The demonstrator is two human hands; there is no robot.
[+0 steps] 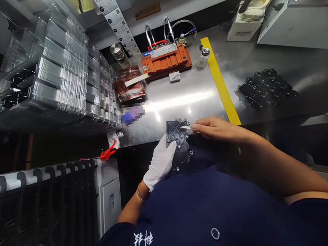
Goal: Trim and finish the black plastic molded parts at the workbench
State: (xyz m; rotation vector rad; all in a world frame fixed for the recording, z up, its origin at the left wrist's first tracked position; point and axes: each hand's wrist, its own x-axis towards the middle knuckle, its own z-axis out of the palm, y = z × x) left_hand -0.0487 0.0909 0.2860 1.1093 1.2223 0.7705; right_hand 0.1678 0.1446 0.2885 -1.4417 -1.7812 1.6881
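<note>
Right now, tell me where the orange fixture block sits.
The orange fixture block sits at the back of the steel bench, left of the yellow tape strip, beside the copper-coloured stack.

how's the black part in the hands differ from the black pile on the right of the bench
The black plastic plate is a single piece held up off the bench, gripped by the white-gloved left hand while the bare right hand puts a small white strip to its top edge. The pile of black parts is many pieces heaped loosely on the steel bench, right of the yellow tape line, untouched. Both are dark, with lobed edges.
</note>
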